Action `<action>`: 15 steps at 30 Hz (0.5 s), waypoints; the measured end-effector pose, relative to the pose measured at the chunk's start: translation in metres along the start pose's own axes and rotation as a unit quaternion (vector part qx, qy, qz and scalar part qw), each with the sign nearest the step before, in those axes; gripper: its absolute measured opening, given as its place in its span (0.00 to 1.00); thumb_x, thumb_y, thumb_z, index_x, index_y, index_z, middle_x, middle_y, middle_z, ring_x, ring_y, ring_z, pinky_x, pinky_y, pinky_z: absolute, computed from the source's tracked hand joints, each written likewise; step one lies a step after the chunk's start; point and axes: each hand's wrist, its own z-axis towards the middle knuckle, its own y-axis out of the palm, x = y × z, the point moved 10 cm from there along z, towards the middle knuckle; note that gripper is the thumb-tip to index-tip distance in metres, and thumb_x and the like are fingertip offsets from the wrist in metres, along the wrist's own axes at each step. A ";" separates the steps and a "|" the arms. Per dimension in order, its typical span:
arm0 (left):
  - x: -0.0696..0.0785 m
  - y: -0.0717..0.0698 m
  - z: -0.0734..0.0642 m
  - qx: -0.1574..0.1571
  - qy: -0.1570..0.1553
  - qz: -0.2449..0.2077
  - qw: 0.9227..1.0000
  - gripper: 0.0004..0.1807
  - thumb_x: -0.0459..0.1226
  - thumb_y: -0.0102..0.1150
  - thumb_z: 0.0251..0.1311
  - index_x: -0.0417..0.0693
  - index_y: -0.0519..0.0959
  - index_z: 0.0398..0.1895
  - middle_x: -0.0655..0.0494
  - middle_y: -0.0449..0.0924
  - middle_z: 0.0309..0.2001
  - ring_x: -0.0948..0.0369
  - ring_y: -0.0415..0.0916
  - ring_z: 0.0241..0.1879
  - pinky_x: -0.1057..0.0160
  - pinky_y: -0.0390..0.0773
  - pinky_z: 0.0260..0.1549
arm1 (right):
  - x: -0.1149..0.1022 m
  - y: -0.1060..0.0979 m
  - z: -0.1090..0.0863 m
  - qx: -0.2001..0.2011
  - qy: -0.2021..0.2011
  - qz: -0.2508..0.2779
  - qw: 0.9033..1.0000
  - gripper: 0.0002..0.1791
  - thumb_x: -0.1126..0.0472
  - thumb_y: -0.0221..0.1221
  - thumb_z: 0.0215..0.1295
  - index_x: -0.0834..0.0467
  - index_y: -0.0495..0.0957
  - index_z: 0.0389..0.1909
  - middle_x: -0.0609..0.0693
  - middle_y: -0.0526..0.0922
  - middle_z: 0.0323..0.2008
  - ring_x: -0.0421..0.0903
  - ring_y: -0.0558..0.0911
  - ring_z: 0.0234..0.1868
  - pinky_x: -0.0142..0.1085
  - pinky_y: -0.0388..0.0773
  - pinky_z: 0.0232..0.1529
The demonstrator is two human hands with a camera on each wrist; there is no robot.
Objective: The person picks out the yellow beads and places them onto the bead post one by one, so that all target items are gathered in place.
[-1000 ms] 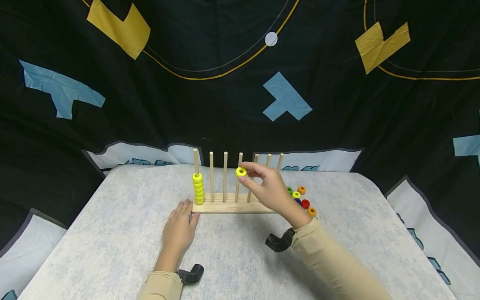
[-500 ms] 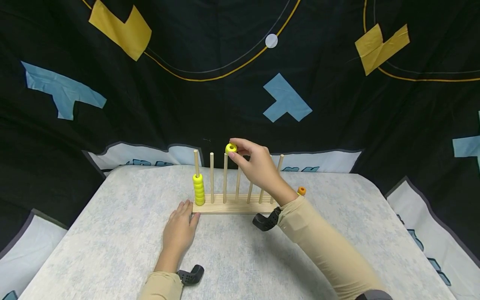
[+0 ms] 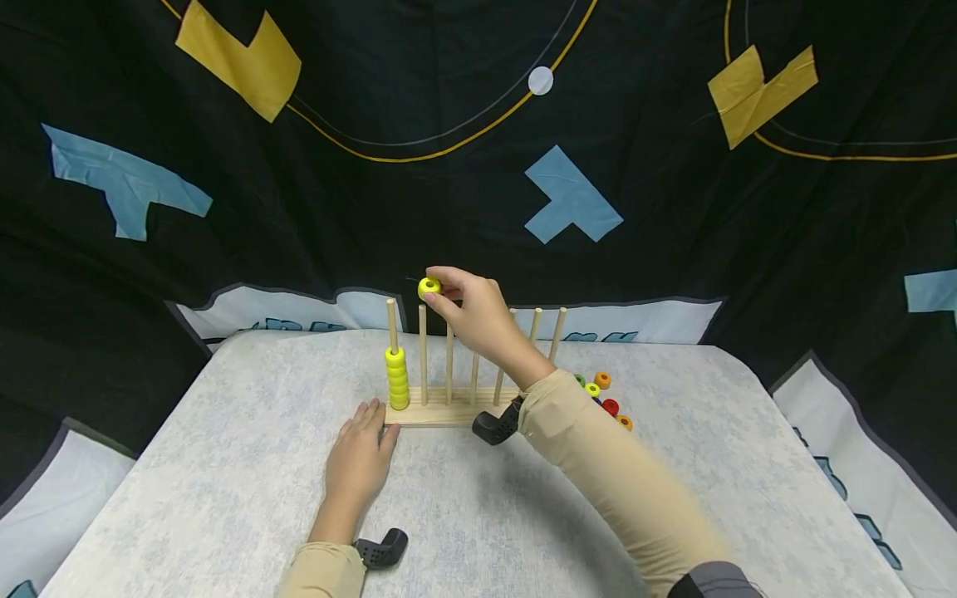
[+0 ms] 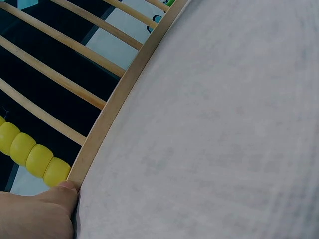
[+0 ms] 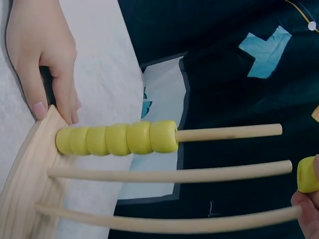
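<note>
A yellow bead (image 3: 429,287) is pinched between thumb and fingertips of my right hand (image 3: 478,312), just above the tops of the pegs. In the right wrist view this bead (image 5: 308,175) is close past the tip of the second peg (image 5: 174,173). Several yellow beads (image 3: 397,379) are stacked on the leftmost peg of the wooden rack (image 3: 441,415); its upper part is bare. My left hand (image 3: 359,461) rests at the rack's left end, fingers beside it and thumb along the front edge, as the left wrist view shows its thumb (image 4: 60,196) touching the wood.
Loose beads lie on the table right of the rack: a red bead (image 3: 610,407), an orange bead (image 3: 602,380), a green one and others, partly behind the right forearm. The other pegs (image 3: 557,332) stand upright and bare. A dark curtain (image 3: 419,224) hangs behind the table.
My right hand has risen and moved left with the yellow bead, from the middle pegs toward the second peg from the left. The left hand has stayed in place.
</note>
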 end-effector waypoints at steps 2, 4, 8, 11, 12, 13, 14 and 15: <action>0.000 0.000 0.000 -0.001 0.000 0.000 1.000 0.31 0.47 0.48 0.74 0.33 0.64 0.71 0.38 0.61 0.73 0.43 0.55 0.76 0.43 0.53 0.76 | -0.003 0.005 0.003 -0.004 -0.003 0.001 1.000 0.23 0.59 0.62 0.69 0.56 0.75 0.64 0.51 0.83 0.56 0.45 0.84 0.54 0.29 0.84 0.51; -0.001 0.000 0.000 -0.002 -0.001 -0.002 1.000 0.31 0.47 0.48 0.74 0.33 0.64 0.71 0.38 0.61 0.73 0.43 0.55 0.76 0.43 0.53 0.76 | -0.007 0.010 0.006 -0.010 -0.006 0.000 1.000 0.23 0.60 0.62 0.69 0.56 0.75 0.64 0.50 0.83 0.56 0.45 0.83 0.55 0.28 0.83 0.52; -0.002 0.001 0.000 -0.003 -0.003 -0.003 1.000 0.31 0.47 0.49 0.74 0.34 0.65 0.71 0.39 0.61 0.73 0.43 0.55 0.76 0.43 0.53 0.76 | -0.014 0.020 0.011 -0.022 -0.009 -0.009 1.000 0.24 0.59 0.61 0.69 0.55 0.74 0.65 0.50 0.83 0.57 0.45 0.83 0.57 0.26 0.82 0.52; -0.002 0.001 0.000 -0.002 -0.005 -0.003 1.000 0.31 0.46 0.49 0.74 0.34 0.65 0.71 0.39 0.62 0.73 0.43 0.55 0.76 0.43 0.53 0.76 | -0.018 0.027 0.013 -0.030 -0.012 -0.018 0.999 0.24 0.58 0.61 0.70 0.55 0.74 0.65 0.49 0.83 0.57 0.45 0.82 0.58 0.28 0.82 0.54; -0.002 0.001 0.000 -0.002 -0.005 -0.003 1.000 0.31 0.46 0.49 0.74 0.34 0.65 0.71 0.39 0.62 0.73 0.43 0.55 0.76 0.43 0.53 0.76 | -0.019 0.029 0.014 -0.033 -0.012 -0.022 0.999 0.24 0.58 0.61 0.70 0.55 0.74 0.65 0.49 0.83 0.57 0.45 0.82 0.59 0.29 0.82 0.56; -0.002 0.002 0.000 -0.002 -0.006 -0.005 1.000 0.31 0.46 0.49 0.74 0.34 0.65 0.71 0.39 0.62 0.73 0.43 0.55 0.76 0.43 0.53 0.76 | -0.020 0.031 0.014 -0.036 -0.013 -0.026 0.999 0.24 0.57 0.61 0.70 0.55 0.74 0.65 0.49 0.83 0.58 0.45 0.82 0.59 0.30 0.81 0.57; -0.002 0.002 0.000 -0.002 -0.006 -0.006 1.000 0.31 0.46 0.49 0.74 0.34 0.65 0.71 0.39 0.62 0.73 0.43 0.55 0.76 0.43 0.53 0.76 | -0.020 0.033 0.014 -0.039 -0.013 -0.030 0.999 0.24 0.57 0.61 0.70 0.55 0.74 0.65 0.49 0.83 0.58 0.45 0.81 0.60 0.31 0.81 0.58; -0.002 0.002 0.000 -0.002 -0.007 -0.007 1.000 0.31 0.47 0.49 0.74 0.34 0.65 0.71 0.39 0.62 0.73 0.43 0.55 0.76 0.43 0.53 0.76 | -0.021 0.034 0.015 -0.042 -0.013 -0.033 0.998 0.24 0.57 0.61 0.70 0.55 0.74 0.65 0.49 0.83 0.58 0.45 0.81 0.60 0.32 0.81 0.59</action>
